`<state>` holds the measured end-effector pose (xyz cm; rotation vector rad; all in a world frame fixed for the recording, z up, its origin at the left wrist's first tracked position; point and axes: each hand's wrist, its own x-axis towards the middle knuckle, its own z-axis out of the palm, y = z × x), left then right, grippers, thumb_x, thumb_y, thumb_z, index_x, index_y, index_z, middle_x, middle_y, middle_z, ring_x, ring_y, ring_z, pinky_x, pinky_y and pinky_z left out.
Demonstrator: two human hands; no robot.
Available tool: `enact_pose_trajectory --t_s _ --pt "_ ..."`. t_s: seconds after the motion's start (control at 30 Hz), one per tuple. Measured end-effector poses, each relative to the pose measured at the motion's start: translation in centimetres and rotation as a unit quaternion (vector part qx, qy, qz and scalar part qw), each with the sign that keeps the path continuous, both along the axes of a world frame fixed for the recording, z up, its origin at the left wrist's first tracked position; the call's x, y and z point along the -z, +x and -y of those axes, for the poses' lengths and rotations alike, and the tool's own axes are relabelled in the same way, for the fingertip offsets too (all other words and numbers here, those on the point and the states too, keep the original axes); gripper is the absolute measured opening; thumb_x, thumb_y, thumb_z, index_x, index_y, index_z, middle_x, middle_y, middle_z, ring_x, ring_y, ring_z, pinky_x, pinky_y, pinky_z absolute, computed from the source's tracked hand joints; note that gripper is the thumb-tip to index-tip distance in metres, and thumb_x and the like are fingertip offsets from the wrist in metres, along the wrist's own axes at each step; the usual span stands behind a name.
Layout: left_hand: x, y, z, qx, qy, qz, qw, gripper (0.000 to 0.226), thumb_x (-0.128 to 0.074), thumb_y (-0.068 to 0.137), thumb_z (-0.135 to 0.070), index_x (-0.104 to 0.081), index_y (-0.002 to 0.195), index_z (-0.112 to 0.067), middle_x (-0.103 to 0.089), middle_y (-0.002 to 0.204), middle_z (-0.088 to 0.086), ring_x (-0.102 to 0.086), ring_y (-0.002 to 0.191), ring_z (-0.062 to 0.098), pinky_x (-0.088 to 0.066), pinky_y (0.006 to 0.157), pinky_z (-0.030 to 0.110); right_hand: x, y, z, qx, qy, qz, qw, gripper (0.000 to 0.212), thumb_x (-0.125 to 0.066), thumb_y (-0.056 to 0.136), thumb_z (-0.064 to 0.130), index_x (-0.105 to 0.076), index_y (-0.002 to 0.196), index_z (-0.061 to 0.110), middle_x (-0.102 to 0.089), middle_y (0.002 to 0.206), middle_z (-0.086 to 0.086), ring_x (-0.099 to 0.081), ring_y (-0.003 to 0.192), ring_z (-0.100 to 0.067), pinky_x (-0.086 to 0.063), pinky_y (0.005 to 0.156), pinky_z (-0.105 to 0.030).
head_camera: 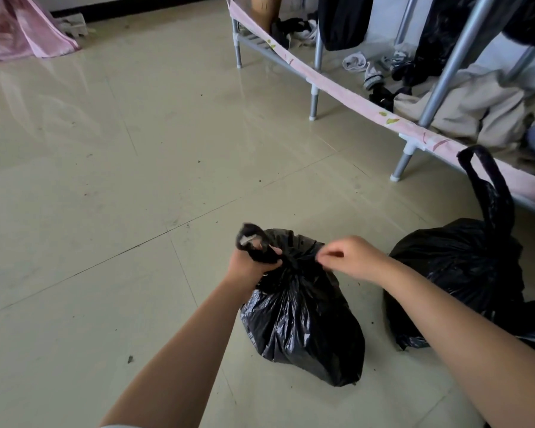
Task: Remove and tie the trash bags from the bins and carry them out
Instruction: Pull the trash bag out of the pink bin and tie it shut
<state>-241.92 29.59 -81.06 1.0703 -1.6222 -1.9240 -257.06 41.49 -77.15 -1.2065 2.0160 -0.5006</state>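
A pale tiled floor [112, 168] holds a black trash bag [303, 322]. The left hand [254, 264] grips one gathered handle at its neck; the right hand [349, 257] pinches the plastic opposite. A second bag [457, 273] sits just right of the right-hand fingers.

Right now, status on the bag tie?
Left hand grips near black trash bag's handle loop. Right hand pinches its gathered neck. Second black bag beside it, apart.
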Motion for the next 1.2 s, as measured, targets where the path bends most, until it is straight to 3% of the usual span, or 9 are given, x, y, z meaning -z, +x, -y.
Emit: enact_pose_trajectory --t_s 0.1,0.2,0.4,0.53,0.63,0.77,0.9,1.1,1.2 --pt "0.1 0.3 -0.2 0.024 -0.046 -0.014 0.999 0.054 -0.053 0.071 0.03 -0.057 0.045 -0.017 -0.066 0.049 -0.009 -0.061 0.051 -0.006 -0.051 0.068 0.019 0.0 0.2 1.0 -0.006 -0.062 -0.078 0.995 0.035 -0.052 0.09 0.016 -0.055 0.125 0.014 -0.06 0.122 -0.005 -0.055 0.108 -0.017 -0.037 0.088 -0.019" --pt "0.1 0.4 -0.5 0.045 -0.049 -0.042 0.997 0.05 -0.04 0.077 0.032 -0.055 0.058 -0.011 -0.068 0.05 -0.01 -0.063 0.05 -0.003 -0.054 0.058 0.013 0.6 1.1 2.5 -0.079 -0.027 -0.066 0.994 0.041 -0.046 0.092 0.013 -0.046 0.133 0.017 -0.05 0.138 -0.005 -0.048 0.123 -0.02 -0.033 0.097 -0.021" --pt "-1.2 0.9 -0.7 0.03 -0.018 -0.051 0.998 0.028 -0.052 0.079 0.019 -0.06 0.07 -0.007 -0.07 0.058 -0.008 -0.065 0.058 -0.001 -0.052 0.066 0.014 0.9 1.1 3.6 -0.118 -0.008 -0.112 0.987 0.027 -0.05 0.089 0.011 -0.066 0.111 0.01 -0.066 0.114 -0.012 -0.057 0.108 -0.025 -0.032 0.074 -0.02" --pt "-2.8 1.2 0.2 0.06 0.077 -0.155 0.983 0.051 -0.031 0.097 -0.011 -0.061 0.056 -0.013 -0.063 0.051 -0.005 -0.061 0.053 0.007 -0.054 0.065 0.017 1.4 1.0 3.0 -0.147 -0.045 -0.206 0.966 0.026 -0.047 0.091 0.013 -0.067 0.104 0.004 -0.061 0.104 -0.019 -0.053 0.104 -0.03 -0.035 0.084 -0.03" --pt "-3.3 0.7 1.1 -0.023 0.149 -0.19 0.97 0.051 -0.027 0.1 -0.024 -0.036 0.05 -0.016 -0.034 0.035 -0.009 -0.035 0.034 0.007 -0.045 0.047 0.02 2.0 1.1 2.1 -0.165 -0.114 -0.259 0.945 0.027 -0.045 0.092 0.017 -0.066 0.104 0.004 -0.059 0.102 -0.015 -0.046 0.105 -0.027 -0.038 0.089 -0.034" --pt "-1.2 1.2 1.6 -0.136 0.176 -0.061 0.973 0.046 -0.03 0.099 -0.027 -0.022 0.055 -0.017 -0.021 0.027 -0.005 -0.019 0.024 0.005 -0.021 0.031 0.012 3.1 1.4 0.7 -0.201 -0.11 -0.291 0.929 0.027 -0.043 0.093 0.02 -0.065 0.098 0.006 -0.06 0.097 -0.009 -0.044 0.1 -0.023 -0.042 0.084 -0.036" --pt "0.6 2.1 1.7 -0.197 0.156 0.084 0.964 0.039 -0.033 0.097 -0.024 -0.027 0.06 -0.015 -0.025 0.042 -0.002 -0.022 0.031 0.01 -0.022 0.034 0.017 5.1 1.4 -1.3 -0.192 -0.086 -0.274 0.939 0.028 -0.042 0.094 0.021 -0.065 0.098 0.005 -0.062 0.098 -0.009 -0.045 0.1 -0.026 -0.04 0.084 -0.035" --pt "0.8 2.1 1.8 -0.127 0.025 0.19 0.973 0.04 -0.034 0.096 -0.028 -0.034 0.058 -0.015 -0.03 0.053 0.001 -0.029 0.044 0.016 -0.029 0.046 0.024 5.9 1.1 -1.2 -0.2 -0.042 -0.283 0.937 0.031 -0.04 0.095 0.028 -0.065 0.102 0.01 -0.062 0.102 -0.005 -0.045 0.101 -0.024 -0.041 0.09 -0.034" --pt "0.4 2.4 1.5 -0.059 0.003 0.174 0.983 0.038 -0.036 0.096 -0.031 -0.037 0.06 -0.018 -0.032 0.054 0.0 -0.03 0.047 0.014 -0.028 0.046 0.024 6.0 1.4 -1.1 -0.186 0.004 -0.258 0.948 0.031 -0.041 0.095 0.028 -0.063 0.104 0.009 -0.061 0.104 -0.009 -0.048 0.103 -0.025 -0.042 0.089 -0.034"
